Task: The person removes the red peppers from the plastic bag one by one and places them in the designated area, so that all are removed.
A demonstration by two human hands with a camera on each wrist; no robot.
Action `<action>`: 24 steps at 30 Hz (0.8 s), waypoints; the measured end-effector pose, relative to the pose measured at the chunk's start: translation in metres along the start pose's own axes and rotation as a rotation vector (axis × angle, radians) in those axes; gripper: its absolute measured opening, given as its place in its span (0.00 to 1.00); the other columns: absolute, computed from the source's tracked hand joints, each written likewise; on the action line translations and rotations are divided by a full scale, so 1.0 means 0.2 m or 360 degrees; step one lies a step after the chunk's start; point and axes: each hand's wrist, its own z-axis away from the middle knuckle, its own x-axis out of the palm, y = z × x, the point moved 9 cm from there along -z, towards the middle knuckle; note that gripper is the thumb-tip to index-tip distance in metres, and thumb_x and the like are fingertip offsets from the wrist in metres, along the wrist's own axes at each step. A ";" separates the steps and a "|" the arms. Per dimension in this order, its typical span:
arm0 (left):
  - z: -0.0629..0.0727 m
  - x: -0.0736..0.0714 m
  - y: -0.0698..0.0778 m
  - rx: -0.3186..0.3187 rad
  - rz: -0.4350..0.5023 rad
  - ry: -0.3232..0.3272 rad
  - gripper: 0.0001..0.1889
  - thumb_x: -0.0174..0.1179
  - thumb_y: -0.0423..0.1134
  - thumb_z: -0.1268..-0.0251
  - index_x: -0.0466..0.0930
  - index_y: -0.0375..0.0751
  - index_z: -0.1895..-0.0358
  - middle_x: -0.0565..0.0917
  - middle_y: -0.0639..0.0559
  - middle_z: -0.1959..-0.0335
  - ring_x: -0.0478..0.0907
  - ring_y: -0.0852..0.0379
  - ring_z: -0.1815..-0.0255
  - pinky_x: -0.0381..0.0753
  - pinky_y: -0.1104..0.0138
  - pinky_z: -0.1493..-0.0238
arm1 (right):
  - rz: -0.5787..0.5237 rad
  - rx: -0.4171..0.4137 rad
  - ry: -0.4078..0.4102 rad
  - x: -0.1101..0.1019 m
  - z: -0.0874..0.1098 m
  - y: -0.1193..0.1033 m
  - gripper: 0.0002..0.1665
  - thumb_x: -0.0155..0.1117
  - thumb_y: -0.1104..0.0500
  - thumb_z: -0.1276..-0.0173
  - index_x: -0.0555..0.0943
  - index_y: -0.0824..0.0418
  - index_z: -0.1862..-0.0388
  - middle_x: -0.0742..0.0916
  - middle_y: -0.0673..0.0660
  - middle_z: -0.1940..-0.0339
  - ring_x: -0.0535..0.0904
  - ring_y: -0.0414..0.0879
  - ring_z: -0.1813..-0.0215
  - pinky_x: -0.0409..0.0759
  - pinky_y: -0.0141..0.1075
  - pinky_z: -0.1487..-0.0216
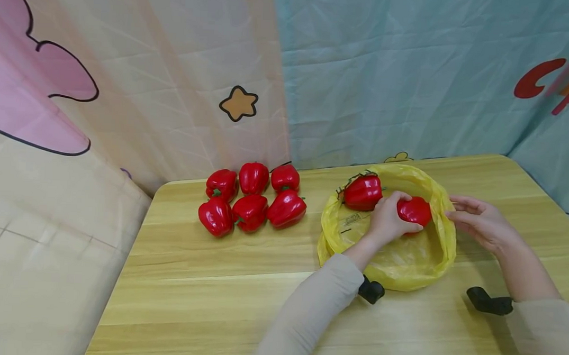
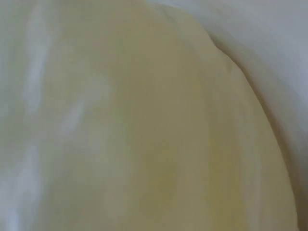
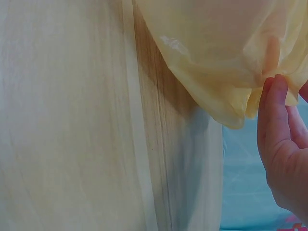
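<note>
A yellow plastic bag (image 1: 389, 280) stands on the table with its mouth spread wide. Inside the mouth, my left hand (image 1: 386, 218) grips a red bell pepper (image 1: 415, 211) between thumb and fingers. Another red bell pepper (image 1: 363, 192) lies in the bag at its far left side. My right hand (image 1: 486, 224) pinches the bag's right rim, and the right wrist view shows its fingertips (image 3: 278, 86) on the thin plastic. Close-up yellow plastic (image 2: 144, 120) fills most of the left wrist view, so the left hand is hidden there.
Left of the bag, several red bell peppers (image 1: 250, 213) sit in two rows on the wooden table (image 1: 202, 306). A printed curtain (image 1: 184, 78) hangs along the table's back edge. Black wrist-camera mounts (image 1: 490, 302) stick out at both wrists near the bag's front.
</note>
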 end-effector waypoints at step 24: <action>0.07 -0.08 0.01 0.0000 0.0129 -0.0152 0.27 0.74 0.41 0.56 0.74 0.52 0.49 0.76 0.58 0.52 0.69 0.63 0.53 0.75 0.74 0.63 | -0.0008 -0.0088 -0.0059 -0.01 0.00 -0.01 0.21 0.54 0.76 0.36 0.83 0.52 0.58 0.83 0.52 0.65 0.82 0.41 0.64 0.81 0.30 0.62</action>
